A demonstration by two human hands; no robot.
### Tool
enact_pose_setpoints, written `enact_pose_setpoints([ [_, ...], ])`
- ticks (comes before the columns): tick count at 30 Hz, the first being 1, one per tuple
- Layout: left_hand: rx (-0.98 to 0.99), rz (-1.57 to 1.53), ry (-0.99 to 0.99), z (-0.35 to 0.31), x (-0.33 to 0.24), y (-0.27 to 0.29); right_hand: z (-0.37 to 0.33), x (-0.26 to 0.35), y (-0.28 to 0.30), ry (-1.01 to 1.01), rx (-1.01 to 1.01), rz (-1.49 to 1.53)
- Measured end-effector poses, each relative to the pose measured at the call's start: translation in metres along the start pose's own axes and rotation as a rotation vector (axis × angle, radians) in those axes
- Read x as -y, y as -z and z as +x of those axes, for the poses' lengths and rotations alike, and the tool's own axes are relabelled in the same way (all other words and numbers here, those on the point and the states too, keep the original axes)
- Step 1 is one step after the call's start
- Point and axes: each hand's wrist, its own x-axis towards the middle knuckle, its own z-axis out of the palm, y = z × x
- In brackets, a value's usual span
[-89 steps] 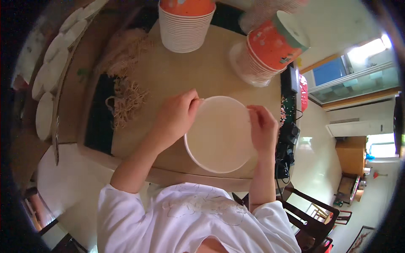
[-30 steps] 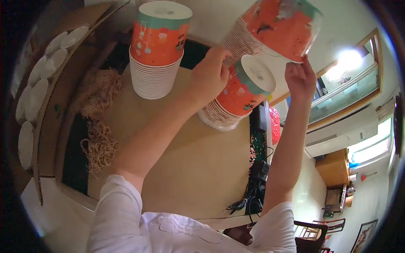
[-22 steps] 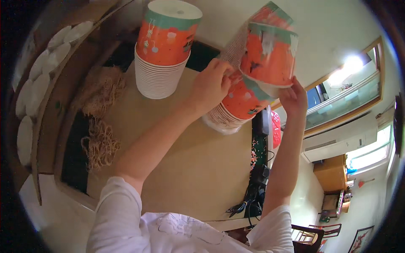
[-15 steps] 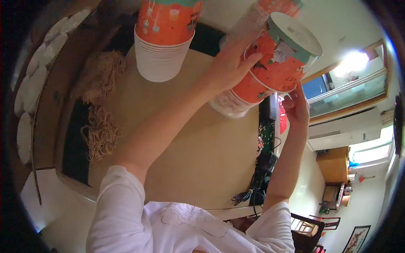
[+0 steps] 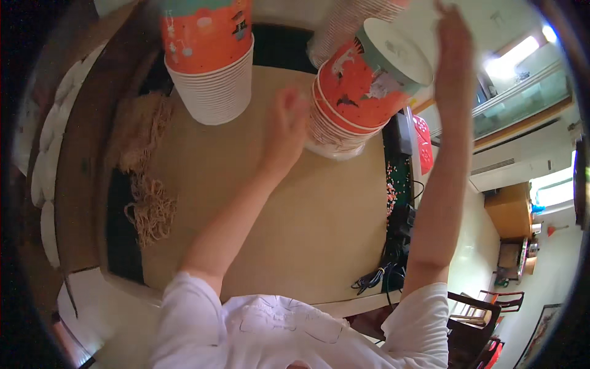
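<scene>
A tilted stack of orange paper cups (image 5: 353, 101) with white rims stands on the tan table (image 5: 295, 221); its top cup carries a pale green lid. My left hand (image 5: 286, 132) rests against the lower left side of this stack, fingers loosely spread and slightly blurred. My right hand (image 5: 452, 58) is raised flat and open just right of the lid, holding nothing. A second, upright stack of the same cups (image 5: 209, 61) stands at the far left of the table. Behind the tilted stack another stack of ribbed cups (image 5: 350, 21) leans away.
A tangle of beige shredded fibre (image 5: 147, 197) lies along the table's left side. White round lids (image 5: 49, 154) line a ledge further left. Black cables (image 5: 375, 280) and a red object (image 5: 423, 144) sit at the table's right edge; a wooden chair (image 5: 485, 307) stands lower right.
My left hand has let go of the lidded top cup and dropped to the stack's lower side. My right hand has risen from beside the stack to above the lid.
</scene>
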Motion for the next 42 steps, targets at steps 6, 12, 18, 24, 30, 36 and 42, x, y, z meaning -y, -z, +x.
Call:
enact_pose_setpoints([
  [6, 0.143, 0.458, -0.124, -0.075, 0.055, 0.028, -0.023, 0.057, -0.001, -0.093, 0.681, -0.062],
  [12, 0.089, 0.432, -0.127, -0.071, 0.078, 0.025, -0.019, 0.072, 0.001, -0.33, 0.679, 0.032],
  [18, 0.034, 0.377, -0.219, -0.064, 0.07, 0.023, -0.027, 0.084, -0.003, -0.104, 0.679, -0.16],
  [24, -0.005, 0.448, -0.191, -0.071, 0.081, 0.031, -0.094, 0.16, 0.007, -0.053, 0.643, 0.393],
  [30, 0.038, 0.379, -0.071, -0.075, 0.071, 0.017, -0.203, 0.116, -0.036, -0.368, 0.993, 0.505],
  [36, -0.02, 0.311, -0.126, -0.07, 0.086, 0.02, -0.231, 0.191, -0.022, -0.345, 0.951, 0.303],
  [42, 0.031, 0.335, -0.089, -0.07, 0.076, 0.027, -0.235, 0.193, -0.024, -0.32, 0.805, 0.353],
])
